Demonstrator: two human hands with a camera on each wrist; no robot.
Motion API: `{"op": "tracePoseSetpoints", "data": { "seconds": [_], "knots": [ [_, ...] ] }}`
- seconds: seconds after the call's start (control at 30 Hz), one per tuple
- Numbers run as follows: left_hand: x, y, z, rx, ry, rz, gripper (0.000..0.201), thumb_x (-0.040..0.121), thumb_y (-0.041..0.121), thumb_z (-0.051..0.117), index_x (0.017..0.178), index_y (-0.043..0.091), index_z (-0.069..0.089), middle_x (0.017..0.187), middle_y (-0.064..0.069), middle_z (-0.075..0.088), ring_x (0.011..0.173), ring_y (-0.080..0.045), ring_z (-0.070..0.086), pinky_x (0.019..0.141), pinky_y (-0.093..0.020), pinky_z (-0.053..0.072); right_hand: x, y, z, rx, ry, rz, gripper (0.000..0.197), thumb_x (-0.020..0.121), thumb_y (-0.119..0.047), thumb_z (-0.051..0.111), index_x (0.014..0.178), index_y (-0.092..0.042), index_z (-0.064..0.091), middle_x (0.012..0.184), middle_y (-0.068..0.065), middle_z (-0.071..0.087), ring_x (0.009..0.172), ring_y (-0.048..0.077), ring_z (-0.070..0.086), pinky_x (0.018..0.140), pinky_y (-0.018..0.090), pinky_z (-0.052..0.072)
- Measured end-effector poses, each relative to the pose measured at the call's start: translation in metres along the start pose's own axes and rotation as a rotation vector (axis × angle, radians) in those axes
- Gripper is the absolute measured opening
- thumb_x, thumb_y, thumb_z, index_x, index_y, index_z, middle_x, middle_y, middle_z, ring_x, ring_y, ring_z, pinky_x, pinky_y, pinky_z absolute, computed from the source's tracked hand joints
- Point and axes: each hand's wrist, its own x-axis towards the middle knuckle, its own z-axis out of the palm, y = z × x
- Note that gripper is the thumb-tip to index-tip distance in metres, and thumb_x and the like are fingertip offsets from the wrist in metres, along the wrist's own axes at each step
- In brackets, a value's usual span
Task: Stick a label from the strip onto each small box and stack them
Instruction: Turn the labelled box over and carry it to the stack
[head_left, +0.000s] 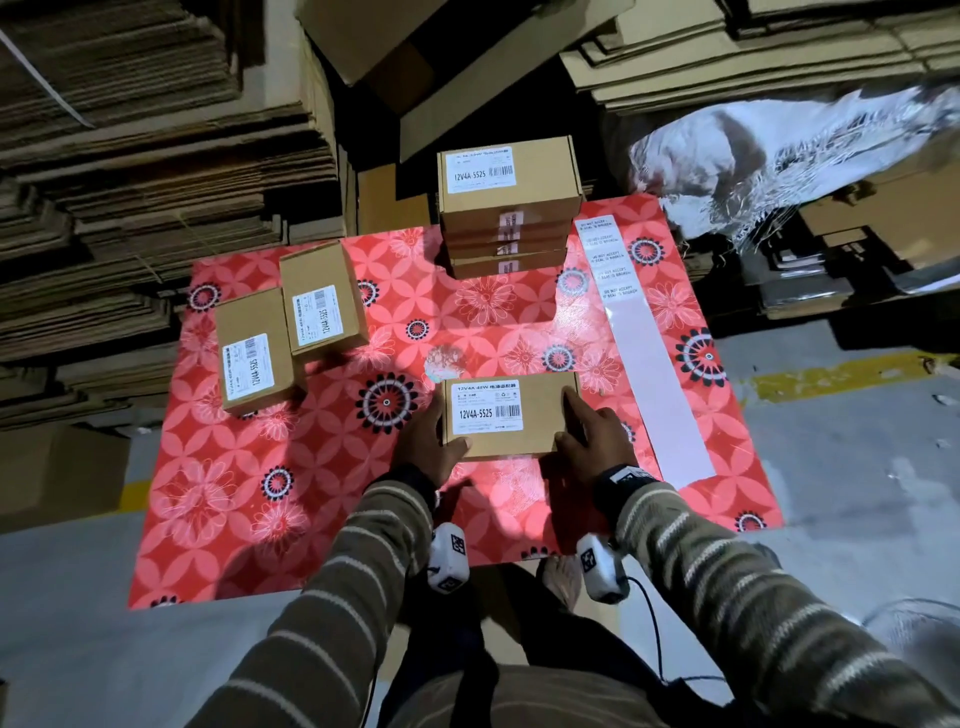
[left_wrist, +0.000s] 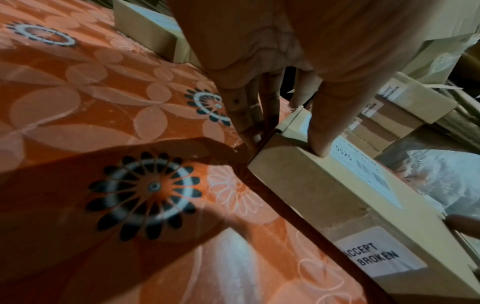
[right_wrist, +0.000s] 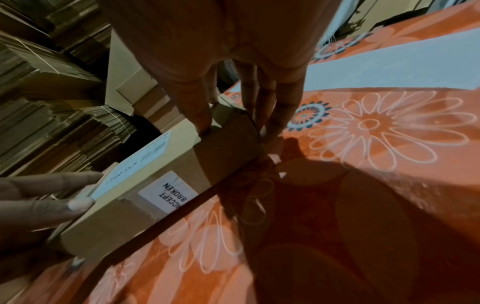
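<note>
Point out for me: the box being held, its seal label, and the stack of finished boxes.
held box (head_left: 540, 415): head view, bare cardboard top right of the printed label.
seal label (right_wrist: 168, 192): right wrist view, middle of the white sticker on the box's front side.
stack (head_left: 540, 182): head view, top box's lid.

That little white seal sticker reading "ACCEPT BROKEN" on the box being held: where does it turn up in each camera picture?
Head: not visible; the held box shows only its top.
Left wrist: seal sticker lower right, on the box's side.
Right wrist: seal sticker left of centre, same side.
Shared landmark: the red flowered mat.
</note>
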Motion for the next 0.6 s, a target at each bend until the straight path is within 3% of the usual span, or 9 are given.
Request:
{"op": "tracePoseSetpoints", "data": {
  "seconds": [0.07, 0.2, 0.27, 0.33, 0.4, 0.47, 0.6],
  "knots": [
    [0.006, 0.006, -0.006, 0.012, 0.010, 0.021, 0.094, 0.081, 0.018, 0.075, 0.157, 0.027, 0.021, 0.135, -0.006, 0.059, 0.118, -0.022, 0.059, 0.099, -0.040, 0.050, 0.006, -0.004, -0.005, 0.019, 0.029, -0.016, 0.071, 0.089, -0.024, 0.064, 0.152, -0.030, 0.032, 0.099, 0.008, 0.041, 0.099, 0.036, 0.056, 0.092, 0.037, 0.044],
    [0.031, 0.020, -0.025, 0.086, 0.061, 0.146, 0.087, 0.074, 0.048, 0.064, 0.152, 0.042, 0.026, 0.114, -0.010, 0.064, 0.101, -0.025, 0.063, 0.088, -0.043, 0.054, 0.022, -0.025, -0.032, 0.057, 0.107, -0.067, 0.070, 0.089, -0.024, 0.066, 0.151, -0.032, 0.035, 0.101, 0.010, 0.042, 0.096, 0.035, 0.056, 0.091, 0.036, 0.045],
    [0.042, 0.040, -0.039, 0.095, 0.088, 0.189, 0.083, 0.075, 0.044, 0.067, 0.150, 0.041, 0.032, 0.115, -0.011, 0.064, 0.100, -0.026, 0.063, 0.090, -0.041, 0.054, 0.033, -0.039, -0.050, 0.059, 0.162, -0.105, 0.068, 0.089, -0.025, 0.066, 0.150, -0.032, 0.037, 0.100, 0.011, 0.044, 0.094, 0.034, 0.056, 0.090, 0.036, 0.046],
    [0.050, 0.065, -0.058, 0.075, 0.173, 0.233, 0.075, 0.080, 0.030, 0.075, 0.148, 0.031, 0.042, 0.100, -0.008, 0.058, 0.088, -0.024, 0.057, 0.087, -0.036, 0.051, 0.046, -0.055, -0.070, 0.068, 0.224, -0.147, 0.066, 0.089, -0.026, 0.067, 0.149, -0.032, 0.040, 0.099, 0.012, 0.046, 0.093, 0.033, 0.056, 0.088, 0.035, 0.046],
    [0.059, 0.088, -0.077, 0.066, 0.235, 0.288, 0.069, 0.085, 0.027, 0.074, 0.147, 0.030, 0.044, 0.093, -0.006, 0.052, 0.084, -0.023, 0.053, 0.082, -0.033, 0.048, 0.060, -0.070, -0.090, 0.080, 0.281, -0.175, 0.064, 0.089, -0.028, 0.067, 0.148, -0.032, 0.042, 0.100, 0.012, 0.047, 0.092, 0.031, 0.056, 0.087, 0.032, 0.044],
    [0.068, 0.110, -0.094, 0.055, 0.265, 0.326, 0.066, 0.087, 0.032, 0.071, 0.147, 0.035, 0.044, 0.101, -0.008, 0.055, 0.093, -0.022, 0.055, 0.087, -0.032, 0.048, 0.072, -0.087, -0.109, 0.095, 0.326, -0.197, 0.063, 0.088, -0.028, 0.067, 0.147, -0.033, 0.044, 0.102, 0.014, 0.049, 0.092, 0.028, 0.054, 0.086, 0.031, 0.041],
    [0.105, 0.139, -0.119, 0.043, 0.301, 0.322, 0.064, 0.086, 0.037, 0.070, 0.145, 0.038, 0.044, 0.134, -0.009, 0.056, 0.123, -0.024, 0.053, 0.106, -0.036, 0.042, 0.110, -0.116, -0.140, 0.073, 0.370, -0.227, 0.063, 0.084, -0.038, 0.065, 0.144, -0.034, 0.047, 0.106, 0.016, 0.056, 0.096, 0.023, 0.054, 0.087, 0.031, 0.042]
  ]
}}
